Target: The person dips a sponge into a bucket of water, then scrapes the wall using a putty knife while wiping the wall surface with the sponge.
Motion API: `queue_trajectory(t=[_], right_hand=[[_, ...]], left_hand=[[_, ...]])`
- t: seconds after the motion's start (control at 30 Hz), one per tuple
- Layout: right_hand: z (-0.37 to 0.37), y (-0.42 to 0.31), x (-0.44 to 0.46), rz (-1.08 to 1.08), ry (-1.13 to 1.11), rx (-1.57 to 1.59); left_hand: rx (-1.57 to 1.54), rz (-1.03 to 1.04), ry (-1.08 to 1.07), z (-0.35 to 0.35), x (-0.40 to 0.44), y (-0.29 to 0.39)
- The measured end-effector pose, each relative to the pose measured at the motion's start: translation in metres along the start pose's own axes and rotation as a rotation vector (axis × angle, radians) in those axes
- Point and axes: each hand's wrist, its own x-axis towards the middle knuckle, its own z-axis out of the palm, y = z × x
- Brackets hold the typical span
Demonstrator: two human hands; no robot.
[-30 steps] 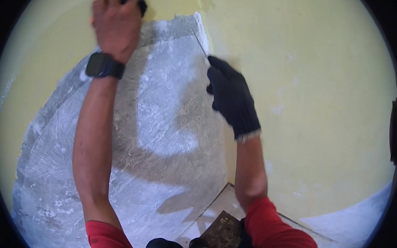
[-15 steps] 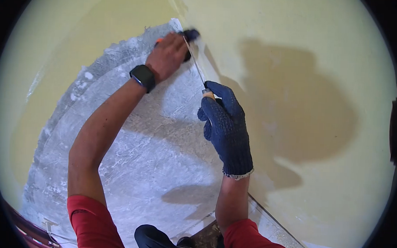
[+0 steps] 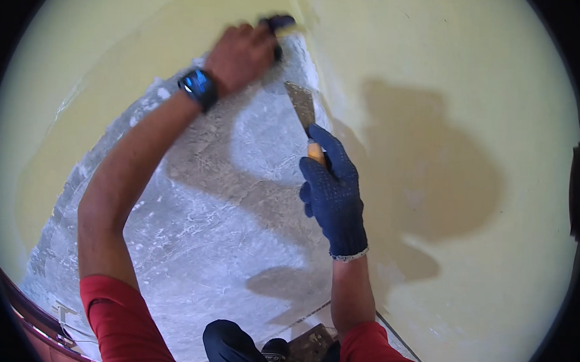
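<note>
My bare left hand (image 3: pixel 242 59), with a smartwatch on its wrist, is closed around a black tool (image 3: pixel 281 21) at the top of the grey bare patch (image 3: pixel 237 217). The hand covers most of that tool and motion blurs it, so its kind is unclear. My right hand (image 3: pixel 331 182), in a dark blue knit glove, grips a putty knife (image 3: pixel 301 105) by its wooden handle. The blade points up and to the left in front of the patch, below my left hand; whether it touches the surface I cannot tell.
Yellow painted wall (image 3: pixel 440 282) surrounds the grey patch, and a corner line runs down from the top. My shadow falls across the wall. A dark red edge (image 3: pixel 42 329) lies at lower left. My knee (image 3: pixel 230 345) and shoe show at the bottom.
My left hand has moved up with the black tool. The putty knife has turned from edge-on to show its flat blade, now apart from the left hand. The view has shifted slightly.
</note>
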Motion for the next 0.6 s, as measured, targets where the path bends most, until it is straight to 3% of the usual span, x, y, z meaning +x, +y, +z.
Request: queue_trajectory(t=[0.03, 0.13, 0.2, 0.27, 0.3, 0.37, 0.4, 0.47, 0.6], right_hand=[[-0.003, 0.026, 0.01, -0.239, 0.032, -0.219], [0.003, 0.014, 0.012, -0.226, 0.069, -0.322], [0.015, 0.013, 0.033, -0.253, 0.139, -0.328], [0.026, 0.017, 0.075, -1.229, 0.254, -1.092], [0.041, 0.009, 0.076, -1.211, 0.254, -1.1], [0.069, -0.014, 0.083, -0.796, 0.093, -0.948], [0.071, -0.016, 0.085, -0.804, 0.104, -0.967], [0.069, -0.013, 0.086, -1.089, 0.2, -1.382], [0.069, -0.006, 0.105, -1.086, 0.255, -1.526]], left_hand=[[-0.027, 0.065, -0.047, -0.008, -0.017, 0.012], [0.178, 0.067, -0.027, -0.044, -0.045, -0.027], [0.206, -0.213, -0.05, -0.085, -0.054, -0.068], [0.17, -0.469, 0.073, -0.115, -0.072, -0.086], [0.155, -0.465, 0.064, -0.119, -0.085, -0.082], [0.223, -0.718, 0.224, -0.127, -0.105, -0.068], [0.209, -0.724, 0.243, -0.13, -0.115, -0.06], [-0.036, -0.884, 0.367, -0.128, -0.135, -0.034], [-0.199, -0.973, 0.479, -0.118, -0.147, 0.007]])
